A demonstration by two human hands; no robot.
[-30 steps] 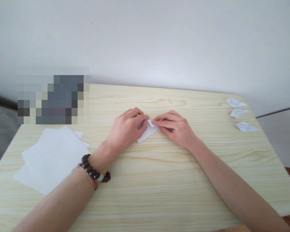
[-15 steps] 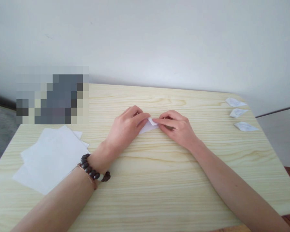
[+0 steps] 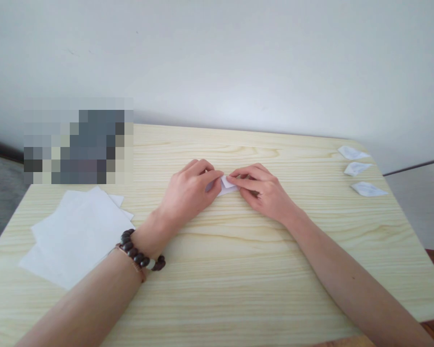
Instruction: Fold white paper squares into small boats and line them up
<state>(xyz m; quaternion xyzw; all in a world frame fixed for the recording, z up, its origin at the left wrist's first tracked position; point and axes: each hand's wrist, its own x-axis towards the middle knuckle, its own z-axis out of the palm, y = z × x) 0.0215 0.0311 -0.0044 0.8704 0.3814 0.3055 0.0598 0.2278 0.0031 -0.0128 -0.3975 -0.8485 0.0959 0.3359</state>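
A small folded piece of white paper is held between my two hands at the middle of the wooden table. My left hand pinches its left end between thumb and fingers. On the right end, my right hand is closed with the fingertips pressing on a fold. My fingers hide most of the paper's outline. A dark beaded bracelet circles my left wrist.
Several loose white paper sheets overlap on the left of the table. Three folded paper pieces are lined up near the right edge. A pixelated dark object stands at the back left. A pale wall rises behind.
My left fingers have shifted slightly on the folded paper, and less of its lower left part shows. My right fingertips have moved a little leftward on the fold.
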